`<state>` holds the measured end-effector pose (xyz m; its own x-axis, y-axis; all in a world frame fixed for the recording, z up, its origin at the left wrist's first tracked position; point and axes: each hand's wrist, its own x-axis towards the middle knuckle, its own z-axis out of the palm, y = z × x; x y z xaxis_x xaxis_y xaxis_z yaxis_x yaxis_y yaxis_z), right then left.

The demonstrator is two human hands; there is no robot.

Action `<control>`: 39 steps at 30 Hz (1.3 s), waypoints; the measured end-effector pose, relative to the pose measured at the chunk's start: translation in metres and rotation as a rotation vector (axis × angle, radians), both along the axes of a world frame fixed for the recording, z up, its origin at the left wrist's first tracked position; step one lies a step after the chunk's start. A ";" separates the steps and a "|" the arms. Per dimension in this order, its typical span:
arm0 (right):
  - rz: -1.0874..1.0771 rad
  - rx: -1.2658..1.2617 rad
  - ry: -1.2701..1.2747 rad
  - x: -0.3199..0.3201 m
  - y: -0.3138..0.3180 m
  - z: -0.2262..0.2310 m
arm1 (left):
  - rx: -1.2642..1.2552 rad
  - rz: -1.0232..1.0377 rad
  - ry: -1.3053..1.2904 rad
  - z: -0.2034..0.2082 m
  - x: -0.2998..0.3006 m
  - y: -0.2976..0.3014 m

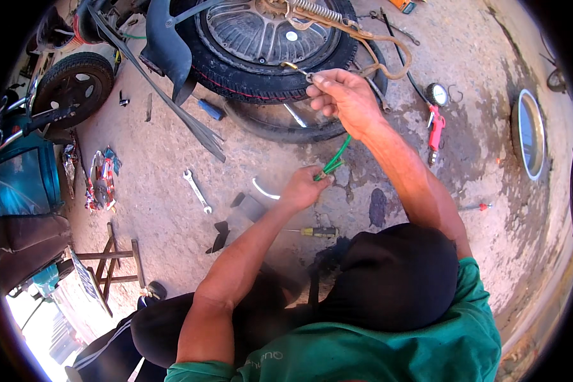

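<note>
My left hand [307, 189] is closed on a bundle of thin green cord [330, 168]. One green length rises from it and passes behind my right wrist. Thumb and fingers of my right hand [348, 100] pinch a small metallic piece at the lower edge of the wheel. Its kind is too small to make out. A short bent, brass-coloured stem [290, 65] shows just beyond those fingertips, against the rim. The wheel's black tyre [248, 89] surrounds a grey metal hub [261, 38], and a second black tyre [267, 126] lies partly beneath it.
A spanner [197, 191], a yellow-handled screwdriver [318, 232] and a blue-handled tool [211, 109] lie on the concrete floor. To the right are a red inflator gun [435, 127] with its gauge and a round metal basin [530, 135]. A wooden stool frame [111, 254] stands left.
</note>
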<state>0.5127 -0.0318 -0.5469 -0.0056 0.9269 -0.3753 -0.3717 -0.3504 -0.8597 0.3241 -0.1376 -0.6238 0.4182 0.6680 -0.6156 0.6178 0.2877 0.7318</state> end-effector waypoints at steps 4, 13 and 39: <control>-0.001 -0.002 -0.006 -0.001 0.002 0.002 | -0.007 -0.048 0.041 0.003 0.000 0.003; -0.052 0.136 -0.304 -0.016 -0.001 0.019 | 0.013 -0.033 0.018 -0.002 -0.003 0.001; -0.018 0.158 -0.241 -0.020 -0.003 0.012 | 0.113 0.131 -0.105 0.038 -0.018 0.031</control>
<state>0.4928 -0.0343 -0.5353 0.0836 0.9730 -0.2152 -0.1553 -0.2006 -0.9673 0.3066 -0.1063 -0.5857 0.3811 0.7832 -0.4912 0.4986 0.2733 0.8226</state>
